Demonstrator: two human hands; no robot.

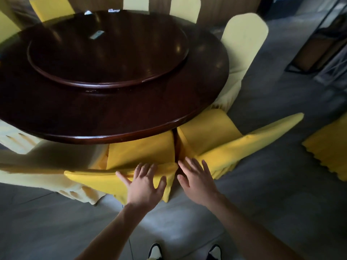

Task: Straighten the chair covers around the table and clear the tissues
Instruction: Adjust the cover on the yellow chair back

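Covers step: my left hand [144,182] lies flat on the cover [105,180], right hand [195,177] spread, holding nothing (tissues [113,10], I think, wait on the table [131,117]); next, tug it smooth.

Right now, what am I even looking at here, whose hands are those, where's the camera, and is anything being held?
This is a single picture from a camera worn on a person's head, looking forward and down, so the arms reaching in are the wearer's own. The left hand lies spread on the back of a bright yellow chair cover. The right hand hovers open beside it, near a second yellow chair cover. Neither hand grips anything. Ahead is a dark round table with a raised turntable. Small white bits, possibly tissues, lie at the far edge.
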